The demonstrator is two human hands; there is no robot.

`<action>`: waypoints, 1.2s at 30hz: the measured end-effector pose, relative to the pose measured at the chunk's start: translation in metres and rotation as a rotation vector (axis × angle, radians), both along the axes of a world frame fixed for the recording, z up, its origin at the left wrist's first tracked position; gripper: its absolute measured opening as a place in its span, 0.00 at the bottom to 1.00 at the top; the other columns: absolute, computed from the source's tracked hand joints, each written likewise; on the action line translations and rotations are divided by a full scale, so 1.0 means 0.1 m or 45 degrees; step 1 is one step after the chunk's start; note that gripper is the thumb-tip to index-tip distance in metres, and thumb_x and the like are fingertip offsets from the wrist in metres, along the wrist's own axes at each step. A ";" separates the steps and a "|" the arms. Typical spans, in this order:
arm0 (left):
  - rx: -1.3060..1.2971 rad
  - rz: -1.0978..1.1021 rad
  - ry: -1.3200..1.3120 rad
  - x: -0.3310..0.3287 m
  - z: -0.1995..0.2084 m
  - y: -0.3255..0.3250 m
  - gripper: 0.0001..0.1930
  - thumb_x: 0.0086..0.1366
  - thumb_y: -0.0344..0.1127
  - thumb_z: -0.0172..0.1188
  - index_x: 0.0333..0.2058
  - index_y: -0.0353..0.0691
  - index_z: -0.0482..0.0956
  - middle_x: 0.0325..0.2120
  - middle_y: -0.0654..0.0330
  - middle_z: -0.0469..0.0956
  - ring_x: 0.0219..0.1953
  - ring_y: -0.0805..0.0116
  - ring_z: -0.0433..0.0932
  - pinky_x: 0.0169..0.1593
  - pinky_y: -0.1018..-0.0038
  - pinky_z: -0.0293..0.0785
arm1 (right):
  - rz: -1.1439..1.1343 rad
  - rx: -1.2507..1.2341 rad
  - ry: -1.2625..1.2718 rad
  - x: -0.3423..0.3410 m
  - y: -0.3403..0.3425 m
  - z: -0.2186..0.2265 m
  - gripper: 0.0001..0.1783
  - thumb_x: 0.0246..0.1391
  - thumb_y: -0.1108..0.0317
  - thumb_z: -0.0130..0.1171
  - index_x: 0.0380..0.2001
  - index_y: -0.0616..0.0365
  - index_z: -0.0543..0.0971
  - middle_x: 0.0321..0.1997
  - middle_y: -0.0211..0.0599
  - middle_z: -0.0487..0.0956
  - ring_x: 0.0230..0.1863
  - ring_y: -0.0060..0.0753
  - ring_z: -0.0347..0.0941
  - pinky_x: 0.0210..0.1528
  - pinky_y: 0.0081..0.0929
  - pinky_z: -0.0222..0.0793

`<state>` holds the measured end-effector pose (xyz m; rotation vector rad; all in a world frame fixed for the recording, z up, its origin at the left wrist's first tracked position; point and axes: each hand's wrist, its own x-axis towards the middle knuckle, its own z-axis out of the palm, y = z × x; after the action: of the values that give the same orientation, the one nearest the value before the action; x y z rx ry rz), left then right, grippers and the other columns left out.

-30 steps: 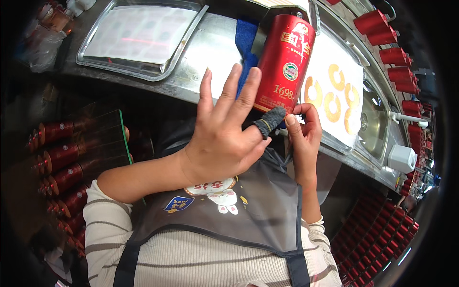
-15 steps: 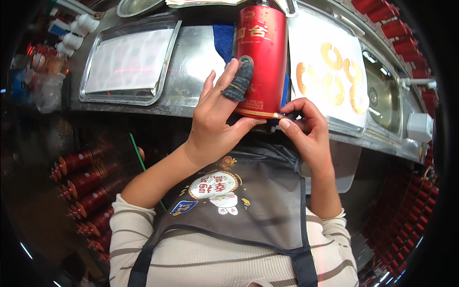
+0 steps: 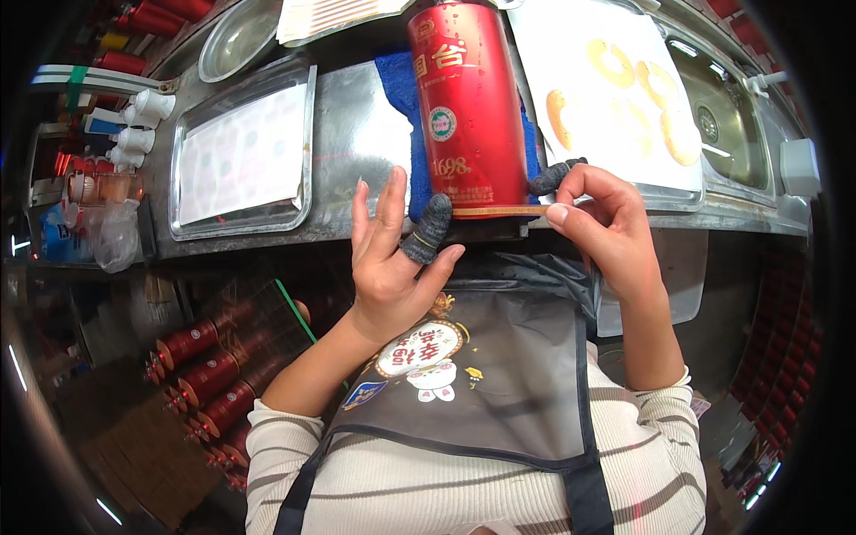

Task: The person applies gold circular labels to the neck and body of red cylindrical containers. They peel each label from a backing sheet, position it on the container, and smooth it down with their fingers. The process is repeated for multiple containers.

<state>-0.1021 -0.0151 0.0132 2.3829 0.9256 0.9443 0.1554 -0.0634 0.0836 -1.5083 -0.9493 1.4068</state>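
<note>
A glossy red bottle (image 3: 473,107) with gold print lies on a blue cloth (image 3: 399,85), its base end toward me. Water drops dot its side. Along the base runs a narrow gold strip (image 3: 499,212). Its right end is pinched between the thumb and forefinger of my right hand (image 3: 615,223), held out past the bottle's edge. My left hand (image 3: 388,267) is open beside the base's left corner, fingers spread. Whether its forefinger touches the bottle I cannot tell. Dark knitted finger covers sit on a finger of each hand.
Left on the steel counter (image 3: 343,116) is a metal tray (image 3: 305,169) holding a white sheet. On the right, another white sheet (image 3: 544,53) bears curved gold strips, beside a sink (image 3: 744,134). A metal bowl (image 3: 236,45) stands far left. Red bottles (image 3: 209,374) are stacked below left.
My left hand has come off the bottle's side toward me. My right hand has moved right, and more of the gold strip now shows along the base. The whole view has shifted.
</note>
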 end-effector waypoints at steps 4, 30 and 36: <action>0.061 -0.052 0.055 0.02 0.07 0.04 0.20 0.50 0.31 0.76 0.44 0.36 0.85 0.68 0.34 0.61 0.66 0.38 0.68 0.68 0.35 0.48 | -0.018 0.024 0.021 -0.01 -0.01 -0.06 0.07 0.57 0.74 0.64 0.28 0.60 0.75 0.28 0.20 0.75 0.24 0.04 0.64 0.26 0.09 0.55; -0.007 0.043 -0.151 0.22 0.12 0.16 0.29 0.50 0.33 0.77 0.53 0.33 0.81 0.63 0.40 0.70 0.64 0.42 0.72 0.68 0.39 0.53 | 0.027 -0.008 -0.036 0.01 0.03 -0.19 0.05 0.55 0.71 0.64 0.31 0.59 0.77 0.27 0.19 0.75 0.23 0.05 0.63 0.23 0.10 0.54; 0.093 0.026 -0.011 -0.01 0.05 0.02 0.17 0.51 0.28 0.75 0.40 0.31 0.85 0.63 0.37 0.70 0.62 0.40 0.74 0.67 0.37 0.52 | -0.012 0.024 -0.012 -0.02 0.02 -0.22 0.05 0.55 0.70 0.62 0.30 0.57 0.77 0.25 0.19 0.74 0.21 0.05 0.61 0.19 0.11 0.51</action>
<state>-0.1030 -0.0131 0.0178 2.4323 0.9284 1.0123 0.1535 -0.0610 0.0621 -1.5048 -0.9577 1.3814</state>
